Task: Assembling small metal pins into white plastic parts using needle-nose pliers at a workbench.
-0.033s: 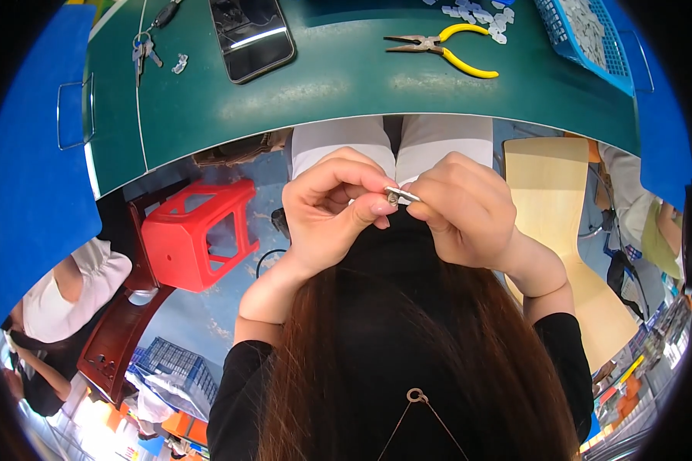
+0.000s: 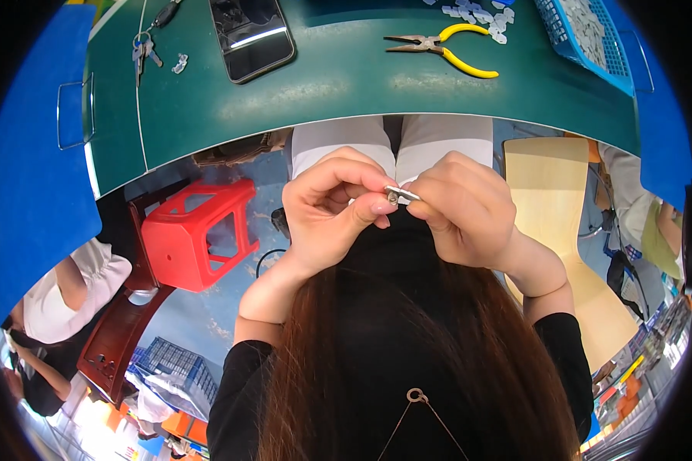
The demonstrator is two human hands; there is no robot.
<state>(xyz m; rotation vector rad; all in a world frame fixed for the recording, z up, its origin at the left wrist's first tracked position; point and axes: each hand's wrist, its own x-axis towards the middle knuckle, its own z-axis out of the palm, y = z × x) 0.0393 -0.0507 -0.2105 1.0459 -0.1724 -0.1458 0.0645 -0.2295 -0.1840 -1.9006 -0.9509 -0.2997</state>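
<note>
Over my lap, just off the near edge of the table, both of my hands are close together. Between the thumb and forefinger of my left hand (image 2: 327, 207) is a small silvery metal piece (image 2: 393, 197), too small to name. My right hand (image 2: 469, 207) has its fingers curled round a thin, flat silvery metal piece (image 2: 404, 194). Its exposed end meets the small piece at the left fingertips; whether the two are joined I cannot tell. My right palm hides the rest of it.
Yellow-handled needle-nose pliers (image 2: 427, 48) lie spread on the green table (image 2: 323, 84). A phone (image 2: 252, 38), keys (image 2: 144, 50), a small clear piece (image 2: 180, 63) and loose clear pieces (image 2: 480, 15) are there too. A blue basket (image 2: 580, 46) holds more. A red stool (image 2: 181, 242) and wooden chair (image 2: 550, 207) flank me.
</note>
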